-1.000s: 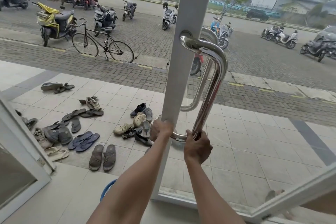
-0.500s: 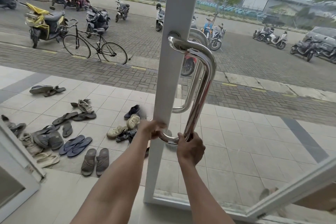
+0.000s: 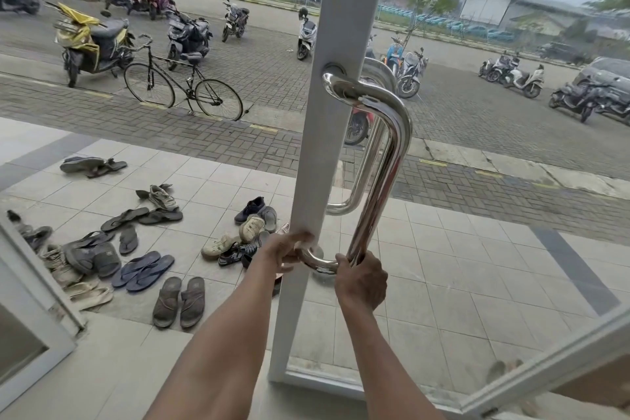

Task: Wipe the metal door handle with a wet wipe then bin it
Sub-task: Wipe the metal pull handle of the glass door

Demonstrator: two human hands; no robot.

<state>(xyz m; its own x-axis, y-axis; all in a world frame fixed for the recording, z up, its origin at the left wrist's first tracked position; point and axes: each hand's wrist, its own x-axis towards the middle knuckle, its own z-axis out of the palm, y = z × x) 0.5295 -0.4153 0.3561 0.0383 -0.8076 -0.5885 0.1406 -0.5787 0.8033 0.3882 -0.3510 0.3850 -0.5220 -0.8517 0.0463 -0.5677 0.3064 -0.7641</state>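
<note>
A polished metal door handle point(image 3: 388, 160) curves down the white stile of a glass door point(image 3: 337, 112). A matching handle shows through the glass on the far side. My left hand point(image 3: 284, 251) grips the stile's edge, level with the handle's lower mount. My right hand point(image 3: 361, 280) is curled round the handle's lower bend. No wet wipe shows; whatever lies under my right palm is hidden. No bin is in view.
Several sandals and shoes point(image 3: 143, 266) lie scattered on the tiled porch left of the door. A bicycle point(image 3: 182, 89) and parked motorbikes point(image 3: 92, 41) stand on the paving beyond. Another white door frame point(image 3: 30, 327) is at the lower left, and a frame rail point(image 3: 545, 375) crosses the lower right.
Both hands keep their places at the handle's lower end. The view has shifted a little, so the door sits slightly further left in the picture.
</note>
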